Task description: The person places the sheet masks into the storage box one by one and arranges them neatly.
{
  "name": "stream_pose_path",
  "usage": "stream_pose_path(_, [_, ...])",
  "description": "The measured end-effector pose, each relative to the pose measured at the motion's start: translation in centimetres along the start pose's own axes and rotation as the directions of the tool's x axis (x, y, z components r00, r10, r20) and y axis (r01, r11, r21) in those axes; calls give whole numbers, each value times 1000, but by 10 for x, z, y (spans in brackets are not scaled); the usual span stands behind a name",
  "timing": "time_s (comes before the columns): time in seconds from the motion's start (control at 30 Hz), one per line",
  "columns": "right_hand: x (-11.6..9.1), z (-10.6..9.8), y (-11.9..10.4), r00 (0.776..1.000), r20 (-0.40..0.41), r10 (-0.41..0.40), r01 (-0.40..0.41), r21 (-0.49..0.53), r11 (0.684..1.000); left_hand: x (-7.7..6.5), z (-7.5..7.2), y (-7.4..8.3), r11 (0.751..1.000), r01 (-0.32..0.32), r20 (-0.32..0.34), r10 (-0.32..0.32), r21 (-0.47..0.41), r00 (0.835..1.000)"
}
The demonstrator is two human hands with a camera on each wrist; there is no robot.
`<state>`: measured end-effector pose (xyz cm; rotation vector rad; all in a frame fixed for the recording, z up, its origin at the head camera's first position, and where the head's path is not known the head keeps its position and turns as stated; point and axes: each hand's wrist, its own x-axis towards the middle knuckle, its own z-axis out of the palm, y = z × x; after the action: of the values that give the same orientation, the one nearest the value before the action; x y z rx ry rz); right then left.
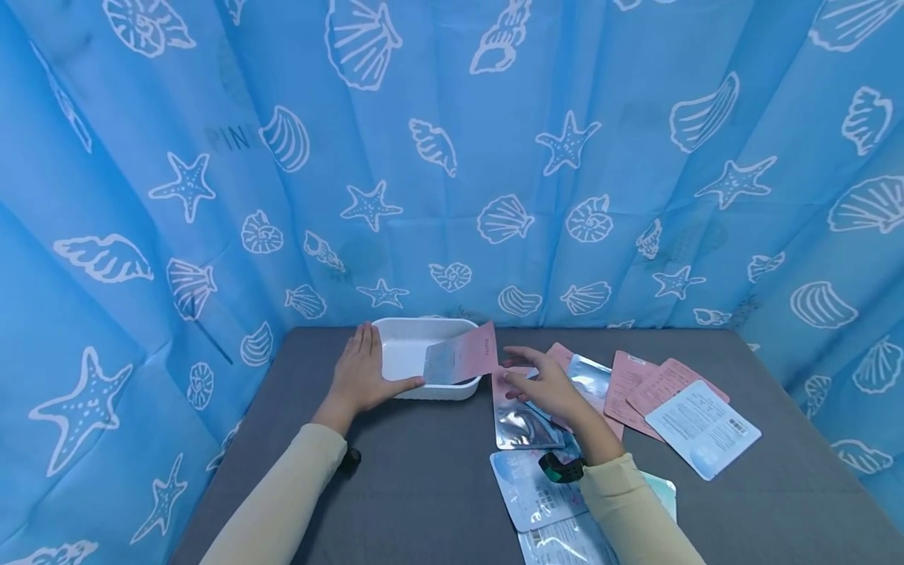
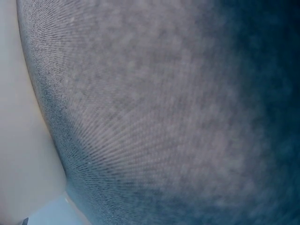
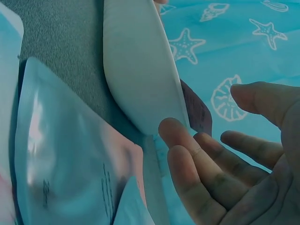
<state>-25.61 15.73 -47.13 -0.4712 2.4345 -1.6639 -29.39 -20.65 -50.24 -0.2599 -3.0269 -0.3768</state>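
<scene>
Nearest the camera, a cream right sleeve (image 1: 639,510) crosses above glossy blue sachets (image 1: 526,490) on the dark grey table (image 1: 424,486), and beyond it the right hand (image 1: 547,384) has its thumb and fingers apart beside the pink-and-grey sachet (image 1: 462,355), though whether a fingertip touches I cannot tell. That sachet slants out of the white plastic tray (image 1: 402,353), pink end over the right rim, while the left hand (image 1: 360,377) rests straight-fingered on the tray's left end. Probably light, bendy and slick, it should pinch best by the pink end.
</scene>
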Motion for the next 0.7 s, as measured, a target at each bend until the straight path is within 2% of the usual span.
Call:
stream_pose_path(0.33, [6, 13, -3, 1000, 26, 11, -10, -29, 1000, -1, -2, 2, 1000, 2, 3, -2, -8, 1000])
stream_pose_path(0.7, [12, 31, -7, 997, 47, 57, -53, -92, 994, -1, -2, 2, 1000, 10, 16, -9, -4, 1000])
